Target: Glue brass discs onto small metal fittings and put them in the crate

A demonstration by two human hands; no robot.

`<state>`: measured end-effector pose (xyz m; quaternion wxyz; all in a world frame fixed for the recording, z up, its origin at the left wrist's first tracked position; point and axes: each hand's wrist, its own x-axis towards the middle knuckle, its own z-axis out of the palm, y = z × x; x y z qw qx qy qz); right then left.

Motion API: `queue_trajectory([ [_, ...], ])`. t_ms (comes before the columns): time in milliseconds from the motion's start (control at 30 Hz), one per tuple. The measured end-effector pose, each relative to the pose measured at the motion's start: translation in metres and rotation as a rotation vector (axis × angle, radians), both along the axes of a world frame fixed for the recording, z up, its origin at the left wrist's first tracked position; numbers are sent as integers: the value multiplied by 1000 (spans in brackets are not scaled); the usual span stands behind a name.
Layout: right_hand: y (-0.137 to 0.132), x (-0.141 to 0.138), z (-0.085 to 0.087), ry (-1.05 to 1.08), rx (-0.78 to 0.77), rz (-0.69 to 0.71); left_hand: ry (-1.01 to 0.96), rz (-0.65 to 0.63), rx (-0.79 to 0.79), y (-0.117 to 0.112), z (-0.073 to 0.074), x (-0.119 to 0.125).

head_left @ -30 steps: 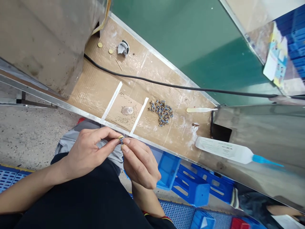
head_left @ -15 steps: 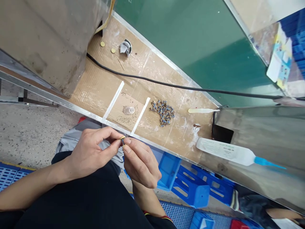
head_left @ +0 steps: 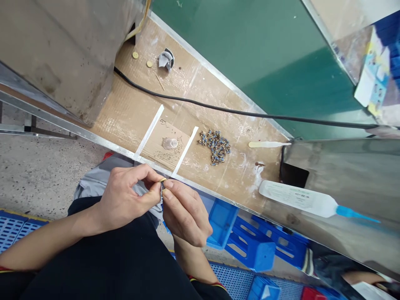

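Note:
My left hand [head_left: 129,196] and my right hand [head_left: 186,212] meet in front of my body, just below the table's front edge. Both are closed in a pinch, fingertips almost touching, on a small metal part [head_left: 162,186] that is mostly hidden by the fingers. A yellow sliver shows at the fingertips; I cannot tell what it is. On the table beyond lies a heap of small blue and brass-coloured metal parts [head_left: 218,146]. Left of the heap, a small clear cup [head_left: 170,143] rests on cardboard, with tiny dark pieces [head_left: 168,156] scattered around it.
White tape strips [head_left: 185,151] flank the cup. A black cable [head_left: 200,105] crosses the table [head_left: 125,121]. Right lie a pale stick [head_left: 268,144] and a white bottle with blue nozzle [head_left: 296,198]. Blue crates [head_left: 250,246] stand below. Another person's arm [head_left: 362,277] shows lower right.
My left fingertips have shifted slightly right and closed further around the small metal part, hiding more of it. The view has moved a little; the things on the table lie as before.

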<state>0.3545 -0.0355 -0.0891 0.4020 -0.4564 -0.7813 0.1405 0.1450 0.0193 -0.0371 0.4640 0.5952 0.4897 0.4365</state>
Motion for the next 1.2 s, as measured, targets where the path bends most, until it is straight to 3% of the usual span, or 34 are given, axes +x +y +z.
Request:
queue_trajectory([
  [100,6,-9,6,-21,190,-30,12,15,6,0,-2,1],
  [300,18,-22,10,30,257,-94,7,-7,-24,1,-5,-2],
  [367,22,-23,13,144,201,-128,12,-16,-49,1,-5,-2],
  [467,27,-22,21,311,-61,-202,25,-29,-45,1,-6,-2],
  [567,31,-22,27,412,-257,-187,40,-59,-4,2,-6,-2],
  [867,31,-20,27,482,-305,-158,62,-95,16,4,-5,0],
  [1200,31,-22,41,412,-341,-187,94,-94,2,4,-7,4],
])
